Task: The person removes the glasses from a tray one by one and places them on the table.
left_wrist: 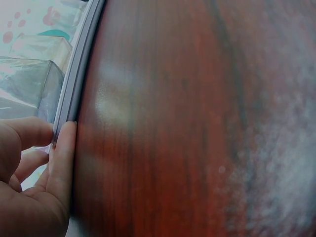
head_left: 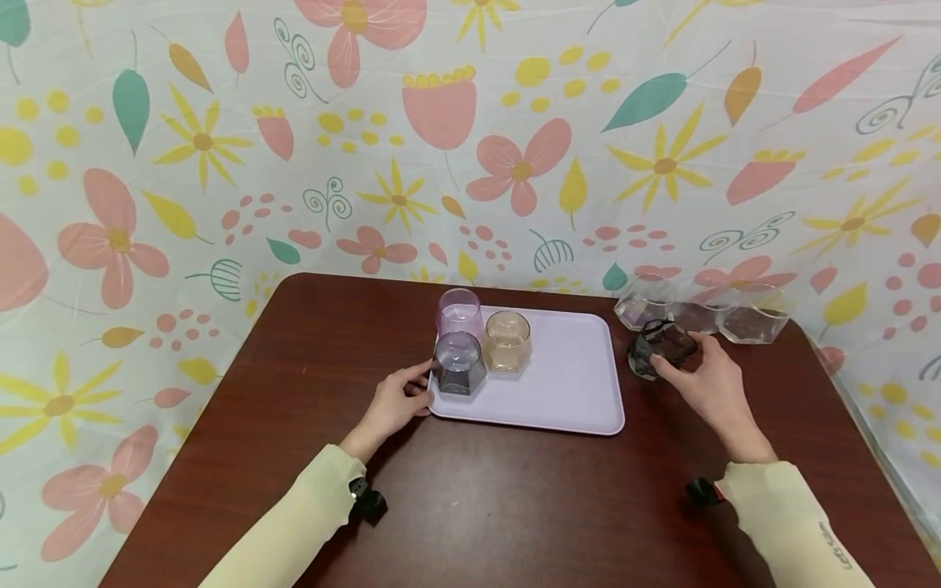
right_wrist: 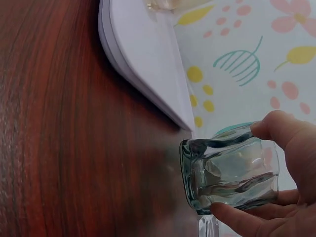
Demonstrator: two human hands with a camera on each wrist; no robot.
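My left hand point(head_left: 397, 400) pinches the left rim of a lilac tray point(head_left: 566, 376) between thumb and fingers; the left wrist view shows the fingertips at the tray's edge. Close to that hand on the tray stands a grey glass point(head_left: 459, 367), with a pink glass point(head_left: 459, 310) behind it and an amber glass point(head_left: 507, 343) to its right. Beyond the tray's right side, my right hand point(head_left: 709, 384) grips a dark grey glass point(right_wrist: 232, 170) around its sides. Whether this glass touches the table cannot be told.
Several clear glasses point(head_left: 753, 318) stand together at the table's back right, just behind the right hand. A floral cloth point(head_left: 515, 163) hangs behind the dark wooden table point(head_left: 478, 506).
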